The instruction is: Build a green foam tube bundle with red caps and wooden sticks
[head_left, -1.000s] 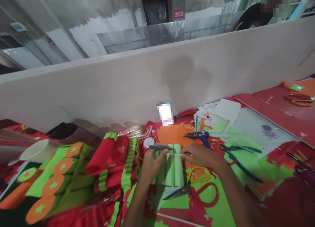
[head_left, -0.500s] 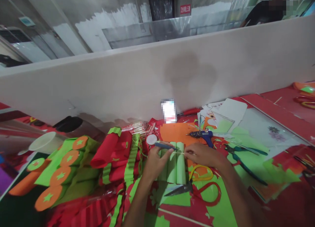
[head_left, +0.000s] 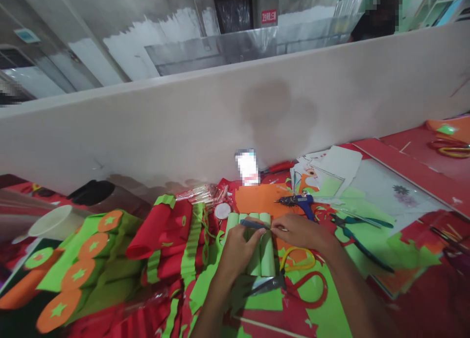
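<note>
Holding, left hand (head_left: 238,248): its thumb and forefinger were closed in around a dark blue pen (head_left: 253,224); whether they pinched also the stick, I could not tell.
Right hand (head_left: 298,233): its fingertips were pressed together on a thin stick (head_left: 283,229), of which only a short piece could be seen.
Pen: it was above the green rolls (head_left: 267,255), its long axis going from left to right, and its right end pointed toward the right hand, slightly lower in the view.
Stick: it lay almost level, left to right, crossing the direction of the rolls.
Green rolls: they stood side by side, lying down, with their long axes going away from the person; the left hand covered a part of them.
Scissors (head_left: 279,282): they were just before the near ends of the rolls, blades to the left, the yellow and red handles to the right.
Glue gun (head_left: 304,204): it rested beyond the right hand, its nozzle pointing left, partly over an orange sheet (head_left: 255,199).
Pliers (head_left: 347,226): they lay right of the right hand, their green handles pointing rightward.
</note>
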Available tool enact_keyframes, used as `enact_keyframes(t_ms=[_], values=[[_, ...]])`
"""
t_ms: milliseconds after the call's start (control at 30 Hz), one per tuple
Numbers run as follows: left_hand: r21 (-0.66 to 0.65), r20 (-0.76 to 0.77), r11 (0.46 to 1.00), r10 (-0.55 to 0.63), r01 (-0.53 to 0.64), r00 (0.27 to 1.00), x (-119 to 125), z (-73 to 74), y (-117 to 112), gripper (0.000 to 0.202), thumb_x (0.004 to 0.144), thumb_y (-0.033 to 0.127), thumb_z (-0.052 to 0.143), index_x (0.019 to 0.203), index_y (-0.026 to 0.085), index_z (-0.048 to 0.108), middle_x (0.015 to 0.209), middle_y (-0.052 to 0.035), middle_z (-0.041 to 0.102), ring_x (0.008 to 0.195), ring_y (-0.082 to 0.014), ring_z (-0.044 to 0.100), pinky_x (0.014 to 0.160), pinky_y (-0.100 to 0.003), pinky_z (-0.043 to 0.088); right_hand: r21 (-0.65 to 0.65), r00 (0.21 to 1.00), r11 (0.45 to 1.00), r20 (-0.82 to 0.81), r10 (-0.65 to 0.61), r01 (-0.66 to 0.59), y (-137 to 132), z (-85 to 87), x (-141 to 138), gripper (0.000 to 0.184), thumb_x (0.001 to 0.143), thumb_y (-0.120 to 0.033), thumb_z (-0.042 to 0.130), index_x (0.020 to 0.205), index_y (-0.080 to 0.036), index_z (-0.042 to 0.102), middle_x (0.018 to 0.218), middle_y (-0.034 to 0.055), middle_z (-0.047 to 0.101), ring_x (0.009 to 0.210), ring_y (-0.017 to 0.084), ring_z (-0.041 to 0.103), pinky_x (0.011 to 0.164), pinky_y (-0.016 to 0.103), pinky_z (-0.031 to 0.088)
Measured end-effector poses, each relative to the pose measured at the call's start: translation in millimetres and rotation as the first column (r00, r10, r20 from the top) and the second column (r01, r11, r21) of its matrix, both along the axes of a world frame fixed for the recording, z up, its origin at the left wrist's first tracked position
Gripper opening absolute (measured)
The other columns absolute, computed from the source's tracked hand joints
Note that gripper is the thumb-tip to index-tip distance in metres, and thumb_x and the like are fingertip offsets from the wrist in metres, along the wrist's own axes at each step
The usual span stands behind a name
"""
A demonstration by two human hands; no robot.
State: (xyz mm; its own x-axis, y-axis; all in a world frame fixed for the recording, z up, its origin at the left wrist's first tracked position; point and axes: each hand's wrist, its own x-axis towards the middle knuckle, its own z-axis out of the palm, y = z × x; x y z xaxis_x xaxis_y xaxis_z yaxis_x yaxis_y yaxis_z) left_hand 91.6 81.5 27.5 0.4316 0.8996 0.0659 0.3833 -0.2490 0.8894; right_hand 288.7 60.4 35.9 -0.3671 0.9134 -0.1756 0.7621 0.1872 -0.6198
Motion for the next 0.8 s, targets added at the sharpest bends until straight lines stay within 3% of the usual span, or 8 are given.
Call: enact_keyframes(t_ms=[533, 800], values=[[-0.003, -0.053, 1.000, -0.018, 0.018, 0.998, -0.5, -3.1, -0.7, 0.023, 0.083, 0.036, 0.057, 0.097, 0.021, 0.068, 0.099, -0.0041, 0.070, 0.095, -0.0200, 0.063, 0.088, -0.030, 0.045, 0.032, 1.000, 0.999, -0.004, -0.007, 0.007, -2.2, -0.4, -0.2, 0.027, 0.089, -0.025, 0.041, 0.068, -0.017, 0.055, 0.070, 0.0032, 0.063, 0.064, 0.014, 0.055, 0.056, 0.023, 0.029], [-0.013, -0.008, 1.000, -0.016, 0.016, 1.000, 0.9, -2.8, 0.2, 0.020, 0.084, 0.033, 0.056, 0.094, 0.020, 0.067, 0.097, -0.0025, 0.070, 0.095, -0.0176, 0.062, 0.087, -0.028, 0.044, 0.054, 1.000, 0.998, 0.012, 0.014, -0.014, -2.8, -1.3, 0.5, 0.024, 0.088, -0.023, 0.042, 0.069, -0.017, 0.055, 0.070, 0.0023, 0.063, 0.064, 0.013, 0.055, 0.055, 0.022, 0.028]])
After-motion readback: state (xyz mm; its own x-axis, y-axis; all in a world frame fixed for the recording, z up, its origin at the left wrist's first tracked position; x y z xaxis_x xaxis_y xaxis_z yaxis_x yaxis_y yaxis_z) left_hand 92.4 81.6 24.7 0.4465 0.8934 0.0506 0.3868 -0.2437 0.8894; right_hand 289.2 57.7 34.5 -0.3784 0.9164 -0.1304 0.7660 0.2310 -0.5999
